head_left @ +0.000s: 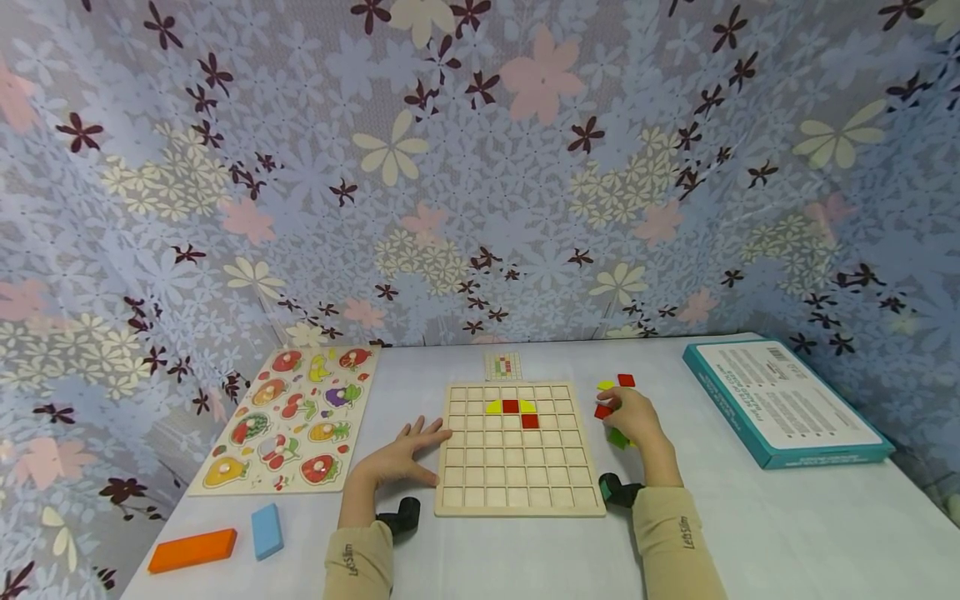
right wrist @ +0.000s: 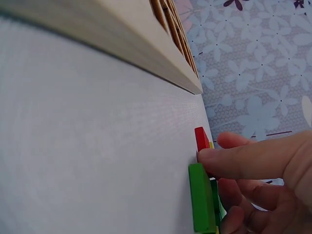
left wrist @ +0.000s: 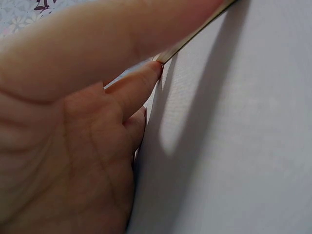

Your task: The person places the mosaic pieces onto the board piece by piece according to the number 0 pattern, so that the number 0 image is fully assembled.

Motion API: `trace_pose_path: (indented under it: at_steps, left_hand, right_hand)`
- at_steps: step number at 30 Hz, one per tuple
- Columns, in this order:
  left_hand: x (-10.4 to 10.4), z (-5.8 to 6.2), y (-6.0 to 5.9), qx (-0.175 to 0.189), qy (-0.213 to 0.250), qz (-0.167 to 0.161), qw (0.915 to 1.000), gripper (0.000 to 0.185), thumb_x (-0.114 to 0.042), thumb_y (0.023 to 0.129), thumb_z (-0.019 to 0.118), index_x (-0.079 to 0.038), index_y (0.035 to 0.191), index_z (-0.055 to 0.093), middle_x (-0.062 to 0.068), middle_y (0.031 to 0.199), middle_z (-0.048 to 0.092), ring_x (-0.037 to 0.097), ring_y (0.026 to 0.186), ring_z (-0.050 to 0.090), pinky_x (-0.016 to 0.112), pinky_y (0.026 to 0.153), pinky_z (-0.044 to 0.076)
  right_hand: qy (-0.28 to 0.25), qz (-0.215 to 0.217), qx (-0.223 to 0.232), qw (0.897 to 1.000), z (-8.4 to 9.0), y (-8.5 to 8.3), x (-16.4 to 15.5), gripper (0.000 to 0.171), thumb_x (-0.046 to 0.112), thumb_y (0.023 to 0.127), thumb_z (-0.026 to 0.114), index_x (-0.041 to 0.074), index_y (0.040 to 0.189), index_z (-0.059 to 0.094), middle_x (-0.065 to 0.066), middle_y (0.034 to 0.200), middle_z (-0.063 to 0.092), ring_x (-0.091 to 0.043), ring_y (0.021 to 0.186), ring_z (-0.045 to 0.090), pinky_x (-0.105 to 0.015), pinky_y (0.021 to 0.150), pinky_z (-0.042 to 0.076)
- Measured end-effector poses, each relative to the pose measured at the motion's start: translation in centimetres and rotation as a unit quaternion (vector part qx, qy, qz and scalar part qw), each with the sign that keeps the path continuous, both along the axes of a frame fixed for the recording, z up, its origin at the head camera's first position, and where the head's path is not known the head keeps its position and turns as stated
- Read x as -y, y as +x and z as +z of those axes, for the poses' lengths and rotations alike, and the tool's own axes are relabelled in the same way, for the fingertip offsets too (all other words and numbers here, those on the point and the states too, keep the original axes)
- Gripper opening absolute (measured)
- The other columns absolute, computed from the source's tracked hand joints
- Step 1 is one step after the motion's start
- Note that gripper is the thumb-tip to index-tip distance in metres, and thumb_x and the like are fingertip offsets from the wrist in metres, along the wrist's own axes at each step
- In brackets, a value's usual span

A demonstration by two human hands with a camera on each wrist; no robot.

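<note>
A wooden grid board (head_left: 517, 467) lies in the middle of the white table; two red squares (head_left: 511, 406) and two yellow pieces (head_left: 493, 407) sit in its top rows. My left hand (head_left: 411, 450) lies flat with fingers spread, its fingertips (left wrist: 155, 68) against the board's left edge. To the right of the board, my right hand (head_left: 617, 410) curls over a small pile of coloured pieces and pinches a red piece (head_left: 602, 411) (right wrist: 200, 139). A green piece (right wrist: 201, 197) stands on edge under the index finger. Another red piece (head_left: 626, 380) and a yellow one (head_left: 606, 385) lie just beyond.
A fruit peg puzzle (head_left: 292, 417) lies at the left, with an orange block (head_left: 192, 551) and a blue block (head_left: 267, 530) near the front edge. A teal box (head_left: 780, 400) sits at the right. A small pattern card (head_left: 503, 365) lies behind the board. Floral cloth hangs all around.
</note>
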State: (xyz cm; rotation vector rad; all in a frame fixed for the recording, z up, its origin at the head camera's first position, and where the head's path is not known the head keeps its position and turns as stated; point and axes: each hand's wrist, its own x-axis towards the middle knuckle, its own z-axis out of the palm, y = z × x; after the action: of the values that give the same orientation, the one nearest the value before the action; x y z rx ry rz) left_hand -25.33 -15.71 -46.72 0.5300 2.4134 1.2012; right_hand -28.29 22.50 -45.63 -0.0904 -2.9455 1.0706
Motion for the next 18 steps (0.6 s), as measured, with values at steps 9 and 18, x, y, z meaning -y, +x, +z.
trace_pose_path:
  at_steps: [9,18]
  left_hand:
    - [-0.01,0.00,0.06,0.000,0.001,0.005,1.0000,0.082,-0.013,0.066,0.080,-0.013,0.139,0.043,0.007,0.154,0.017,0.037,0.139,-0.011,0.062,0.107,-0.005]
    - [-0.04,0.00,0.04,0.004,0.000,0.006,1.0000,0.083,-0.013,0.066,0.080,-0.014,0.139,0.043,0.007,0.154,0.016,0.038,0.139,-0.011,0.063,0.107,-0.006]
  right_hand:
    - [0.000,-0.016,0.004,1.000,0.04,-0.17,0.09,0.041,-0.006,0.072,0.065,-0.002,0.113,0.061,-0.018,0.092,0.055,-0.027,0.076,0.050,-0.032,0.059,0.045]
    - [-0.024,-0.024,0.008,0.999,0.43,-0.07,0.31,0.041,-0.006,0.075,0.063,-0.001,0.116,0.059,-0.021,0.098,0.055,-0.029,0.080,0.050,-0.031,0.060,0.046]
